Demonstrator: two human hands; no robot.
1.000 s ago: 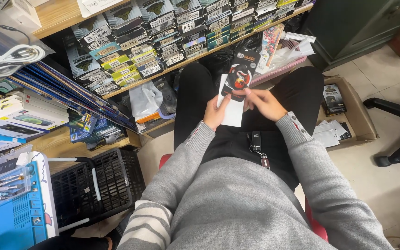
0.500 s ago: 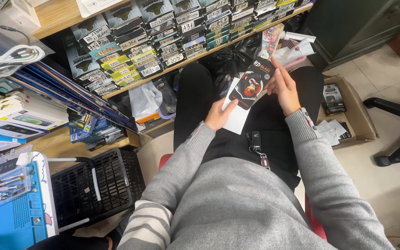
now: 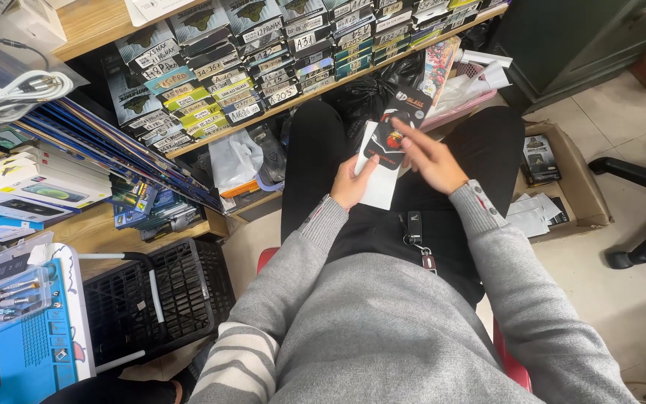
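I sit with black trousers and a grey sweater, hands over my lap. My left hand (image 3: 350, 182) grips a flat white sleeve (image 3: 380, 179) and a black packet with a red and white picture (image 3: 396, 127) that sticks out of its top. My right hand (image 3: 429, 158) lies across the packet's right edge, fingers stretched out and touching its face. A key fob (image 3: 416, 228) hangs at my waist.
A wooden shelf (image 3: 278, 105) ahead holds several rows of small labelled boxes. Flat boxes and blue packets (image 3: 76, 161) pile up at left, above a black plastic crate (image 3: 155, 299). A cardboard box (image 3: 573, 183) with papers stands on the tiled floor at right, near a chair base (image 3: 641, 224).
My right hand drew the black packet up and out of the white sleeve, then came back down onto its right edge. The left hand stayed on the sleeve.
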